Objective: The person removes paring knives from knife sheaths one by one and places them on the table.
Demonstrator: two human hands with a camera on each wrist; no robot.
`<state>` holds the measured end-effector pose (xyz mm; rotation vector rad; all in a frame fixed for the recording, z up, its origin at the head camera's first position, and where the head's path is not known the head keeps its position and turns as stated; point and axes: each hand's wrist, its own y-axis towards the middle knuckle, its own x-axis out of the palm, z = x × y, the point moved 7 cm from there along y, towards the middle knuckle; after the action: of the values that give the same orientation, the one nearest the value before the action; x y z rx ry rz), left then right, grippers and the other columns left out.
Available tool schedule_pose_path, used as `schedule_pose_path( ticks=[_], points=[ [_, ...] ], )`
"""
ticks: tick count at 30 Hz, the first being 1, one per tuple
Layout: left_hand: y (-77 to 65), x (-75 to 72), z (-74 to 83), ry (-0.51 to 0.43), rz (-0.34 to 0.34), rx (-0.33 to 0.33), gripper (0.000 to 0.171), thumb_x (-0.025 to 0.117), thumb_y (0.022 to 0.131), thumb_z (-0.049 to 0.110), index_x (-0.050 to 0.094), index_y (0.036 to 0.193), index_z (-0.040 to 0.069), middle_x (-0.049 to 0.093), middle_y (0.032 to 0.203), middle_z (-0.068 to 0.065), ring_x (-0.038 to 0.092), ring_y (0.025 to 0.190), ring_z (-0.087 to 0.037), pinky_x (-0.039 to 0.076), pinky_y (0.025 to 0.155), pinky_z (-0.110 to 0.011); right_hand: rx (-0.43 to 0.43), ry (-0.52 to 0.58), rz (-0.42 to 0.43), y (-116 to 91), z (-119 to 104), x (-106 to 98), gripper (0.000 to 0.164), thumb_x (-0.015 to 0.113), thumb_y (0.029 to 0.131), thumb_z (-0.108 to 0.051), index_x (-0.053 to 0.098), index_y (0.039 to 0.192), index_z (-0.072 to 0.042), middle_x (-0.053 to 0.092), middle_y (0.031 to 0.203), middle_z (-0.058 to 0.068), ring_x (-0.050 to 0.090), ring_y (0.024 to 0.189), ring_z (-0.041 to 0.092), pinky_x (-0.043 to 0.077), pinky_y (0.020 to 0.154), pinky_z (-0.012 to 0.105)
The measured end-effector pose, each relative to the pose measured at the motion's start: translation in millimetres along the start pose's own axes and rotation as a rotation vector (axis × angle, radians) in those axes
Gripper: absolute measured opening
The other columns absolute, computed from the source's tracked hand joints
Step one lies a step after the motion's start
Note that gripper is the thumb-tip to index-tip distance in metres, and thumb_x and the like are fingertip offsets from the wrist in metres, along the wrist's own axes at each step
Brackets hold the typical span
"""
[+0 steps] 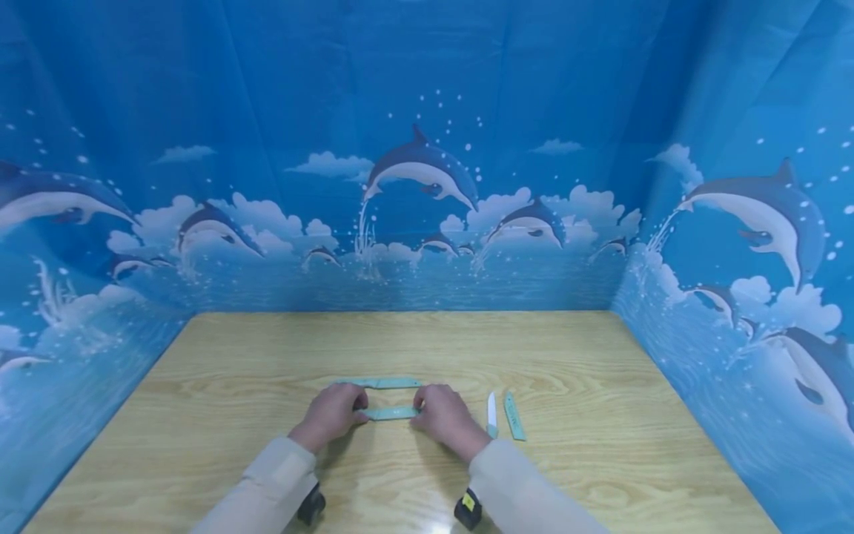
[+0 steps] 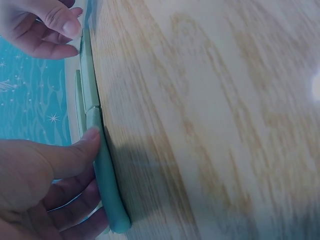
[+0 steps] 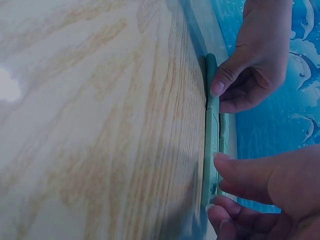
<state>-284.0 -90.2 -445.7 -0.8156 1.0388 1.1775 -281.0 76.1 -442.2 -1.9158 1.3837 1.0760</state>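
While the left hand (image 1: pixel 331 417) grips the handle (image 2: pixel 107 172) of the near knife (image 1: pixel 392 413) and the right hand (image 1: pixel 443 417) pinches its sheath (image 3: pixel 212 135) toward the other end, handle and sheath meet at a seam (image 2: pixel 93 108), no blade showing between. Judged from this, the near knife is fully cased or very nearly so; whether the hands are joining or parting the two cannot be told. The far knife (image 1: pixel 380 383) lies just behind, roughly parallel, and appears cased too. To the right of the right hand, a bare knife (image 1: pixel 491 415) and a loose sheath (image 1: pixel 514 417) lie side by side, not touching; if the work is casing, this pair is what is left. Fingers: left thumb on the handle, the others behind it; right thumb and fingertips set narrow about the sheath. Location: near knife spans the space between the hands, at or just over the bench (image 1: pixel 600 371); contact unclear. Appearance: pale green, slim; sheath straight-sided with small marks, illegible; handle smooth, rounded at the butt. The bare knife shows a white blade and green handle.
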Motion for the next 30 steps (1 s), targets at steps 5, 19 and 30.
schedule_pose_path(
  ticks=[5, 19, 30],
  points=[
    [1.5, 2.3, -0.7, 0.016, -0.001, -0.018, 0.015, 0.081, 0.077, 0.014, 0.065, 0.079, 0.014, 0.061, 0.075, 0.004, 0.056, 0.074, -0.014, 0.052, 0.07, -0.034, -0.002, -0.017, 0.009, 0.8, -2.4, 0.9, 0.022, 0.081, 0.075, -0.011, 0.069, 0.093, -0.004, 0.068, 0.092, 0.009, 0.063, 0.089, 0.028, 0.053, 0.082, 0.042],
    [1.5, 3.8, 0.2, 0.031, 0.004, -0.026, 0.016, 0.081, 0.077, 0.015, 0.065, 0.078, 0.015, 0.058, 0.073, 0.006, 0.054, 0.071, -0.012, 0.05, 0.065, -0.031, 0.023, -0.034, 0.017, 1.1, -3.0, 0.5, 0.019, 0.08, 0.076, -0.009, 0.068, 0.088, 0.0, 0.065, 0.088, 0.01, 0.061, 0.081, 0.024, 0.054, 0.077, 0.039],
    [0.9, 5.1, 1.5, -0.011, -0.002, -0.011, 0.02, 0.082, 0.076, 0.014, 0.062, 0.075, 0.015, 0.057, 0.071, 0.006, 0.052, 0.069, -0.012, 0.049, 0.064, -0.031, 0.059, -0.043, 0.002, 3.6, 0.4, 4.6, 0.015, 0.079, 0.076, -0.007, 0.065, 0.08, -0.005, 0.06, 0.081, 0.004, 0.056, 0.074, 0.019, 0.053, 0.071, 0.035]
  ],
)
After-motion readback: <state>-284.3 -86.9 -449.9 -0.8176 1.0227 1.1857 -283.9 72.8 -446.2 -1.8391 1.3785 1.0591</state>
